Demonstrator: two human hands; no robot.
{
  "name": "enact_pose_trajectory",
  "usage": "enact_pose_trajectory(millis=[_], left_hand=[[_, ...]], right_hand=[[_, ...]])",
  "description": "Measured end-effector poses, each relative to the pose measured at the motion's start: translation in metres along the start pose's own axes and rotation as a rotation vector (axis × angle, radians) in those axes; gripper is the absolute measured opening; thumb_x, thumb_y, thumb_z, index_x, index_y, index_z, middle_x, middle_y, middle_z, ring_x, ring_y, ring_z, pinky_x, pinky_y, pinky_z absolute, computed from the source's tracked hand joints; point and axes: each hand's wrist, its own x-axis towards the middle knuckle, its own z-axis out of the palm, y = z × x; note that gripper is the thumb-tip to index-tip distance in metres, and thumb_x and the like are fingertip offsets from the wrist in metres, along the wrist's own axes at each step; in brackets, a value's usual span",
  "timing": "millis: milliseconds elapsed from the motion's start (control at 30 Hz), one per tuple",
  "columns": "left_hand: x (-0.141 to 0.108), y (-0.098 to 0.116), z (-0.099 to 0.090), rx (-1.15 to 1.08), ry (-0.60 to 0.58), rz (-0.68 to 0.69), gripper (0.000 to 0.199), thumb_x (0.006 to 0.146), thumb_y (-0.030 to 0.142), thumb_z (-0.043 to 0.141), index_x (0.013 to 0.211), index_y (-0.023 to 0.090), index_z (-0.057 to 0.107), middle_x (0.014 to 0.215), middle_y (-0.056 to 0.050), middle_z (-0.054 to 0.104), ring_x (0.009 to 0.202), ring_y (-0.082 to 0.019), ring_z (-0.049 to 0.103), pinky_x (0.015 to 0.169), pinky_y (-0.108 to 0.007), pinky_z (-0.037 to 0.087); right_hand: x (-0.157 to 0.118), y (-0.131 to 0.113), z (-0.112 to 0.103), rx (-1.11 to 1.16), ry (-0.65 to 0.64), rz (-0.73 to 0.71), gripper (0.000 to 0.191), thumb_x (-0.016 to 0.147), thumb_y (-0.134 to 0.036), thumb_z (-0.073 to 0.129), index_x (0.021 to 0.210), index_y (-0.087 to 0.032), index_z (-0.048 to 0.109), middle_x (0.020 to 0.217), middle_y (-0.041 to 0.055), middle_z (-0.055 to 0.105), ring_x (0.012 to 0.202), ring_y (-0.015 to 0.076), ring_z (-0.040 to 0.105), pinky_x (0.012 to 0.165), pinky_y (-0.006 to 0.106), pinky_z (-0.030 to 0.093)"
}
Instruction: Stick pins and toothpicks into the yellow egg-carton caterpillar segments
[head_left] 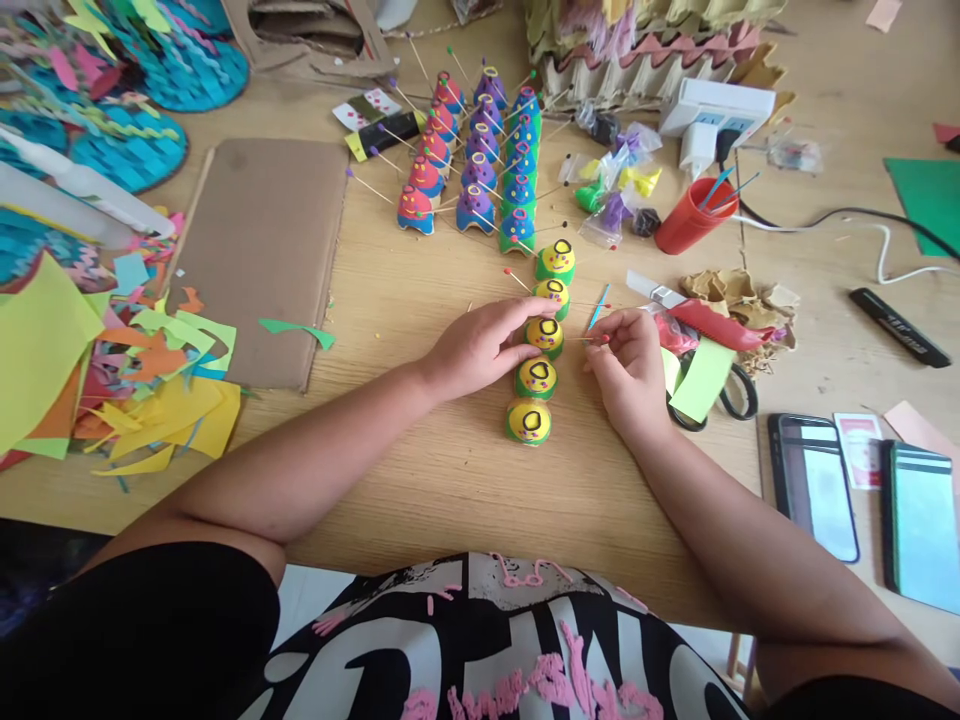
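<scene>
A row of small yellow-and-green painted egg-carton figures (531,423) runs up the middle of the table. They have drawn-on faces and dark rings on top. My left hand (480,345) curls its thumb and fingers around the left side of one figure (545,338) in that row, steadying it. To the right, my right hand (628,368) pinches a thin stick with a red tip (604,338), which points toward that figure's side. Whether the stick's inner end enters the figure is too small to tell. Similar sticks poke out of the figure (553,293) just beyond.
Red, purple and blue-green figures (480,175) with sticks stand behind. Right are a red cup (686,220), a red-handled cutter (724,325), green paper (701,380) over scissors and two phones (814,490). Left lie cardboard (262,250) and paper scraps (172,420).
</scene>
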Motion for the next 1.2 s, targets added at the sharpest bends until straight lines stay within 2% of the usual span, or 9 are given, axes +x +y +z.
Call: enact_pose_trajectory(millis=[167,367,500,700,867,1000,1067,1133,1200], left_hand=[[0.003,-0.002,0.002,-0.007,0.010,0.019,0.054,0.095,0.018,0.071,0.146,0.022,0.053,0.139,-0.011,0.071,0.120,-0.021,0.072,0.091,-0.029,0.061],[0.003,-0.001,0.003,-0.002,0.031,0.023,0.056,0.094,0.019,0.073,0.146,0.021,0.052,0.137,-0.011,0.072,0.122,-0.021,0.072,0.091,-0.030,0.061],[0.004,-0.001,0.003,0.011,0.032,0.034,0.054,0.095,0.020,0.072,0.146,0.022,0.053,0.136,-0.010,0.073,0.124,-0.021,0.071,0.096,-0.032,0.061],[0.007,-0.002,0.005,0.041,0.048,0.060,0.055,0.095,0.022,0.072,0.146,0.022,0.052,0.135,-0.010,0.073,0.116,-0.019,0.072,0.093,-0.031,0.060],[0.004,0.000,-0.002,0.097,0.172,0.118,0.042,0.099,0.026,0.066,0.140,0.022,0.057,0.127,-0.009,0.072,0.093,-0.015,0.069,0.079,-0.028,0.058],[0.002,-0.006,-0.017,0.119,0.444,0.003,0.027,0.102,0.030,0.059,0.129,0.024,0.061,0.110,-0.005,0.070,0.084,-0.013,0.063,0.078,-0.029,0.055],[0.002,-0.011,-0.026,0.143,0.517,-0.096,0.020,0.101,0.027,0.059,0.120,0.023,0.063,0.105,-0.004,0.069,0.085,-0.014,0.062,0.080,-0.030,0.054],[0.003,-0.016,-0.035,0.185,0.475,-0.186,0.014,0.095,0.022,0.062,0.109,0.021,0.066,0.100,-0.004,0.068,0.086,-0.015,0.062,0.081,-0.031,0.053],[0.004,-0.019,-0.043,0.240,0.387,-0.284,0.011,0.091,0.019,0.064,0.101,0.020,0.068,0.095,-0.004,0.069,0.086,-0.016,0.062,0.082,-0.033,0.052]], right_hand=[[-0.002,0.006,-0.002,-0.002,0.044,-0.109,0.027,0.084,-0.015,0.060,0.104,-0.029,0.046,0.094,0.0007,0.051,0.082,0.0155,0.055,0.065,0.029,0.049],[-0.006,0.008,0.001,-0.051,0.090,-0.188,0.031,0.090,-0.024,0.063,0.113,-0.032,0.045,0.102,0.0035,0.048,0.088,0.0175,0.055,0.065,0.031,0.052],[-0.009,0.006,0.003,-0.106,0.102,-0.210,0.032,0.091,-0.030,0.065,0.117,-0.032,0.045,0.102,0.0028,0.047,0.083,0.0164,0.053,0.067,0.032,0.051],[-0.011,0.005,0.005,-0.148,0.133,-0.232,0.033,0.091,-0.035,0.066,0.118,-0.032,0.046,0.107,0.0034,0.047,0.087,0.0172,0.052,0.070,0.033,0.052],[-0.011,0.007,0.004,-0.192,0.144,-0.262,0.034,0.091,-0.038,0.064,0.118,-0.031,0.044,0.112,0.0040,0.045,0.091,0.0174,0.053,0.073,0.034,0.054],[-0.013,0.005,0.000,-0.294,0.210,-0.379,0.030,0.092,-0.037,0.062,0.116,-0.030,0.046,0.107,0.0037,0.045,0.088,0.0185,0.051,0.077,0.039,0.053],[-0.015,0.001,-0.002,-0.392,0.252,-0.479,0.025,0.092,-0.036,0.061,0.113,-0.028,0.049,0.103,0.0041,0.047,0.090,0.0214,0.052,0.082,0.044,0.051],[-0.017,-0.005,-0.003,-0.435,0.225,-0.577,0.021,0.092,-0.034,0.062,0.109,-0.028,0.052,0.098,0.0049,0.051,0.093,0.0245,0.054,0.085,0.048,0.050],[-0.018,-0.009,-0.003,-0.408,0.114,-0.639,0.016,0.093,-0.029,0.061,0.107,-0.028,0.055,0.095,0.0054,0.055,0.093,0.0251,0.057,0.082,0.046,0.050]])
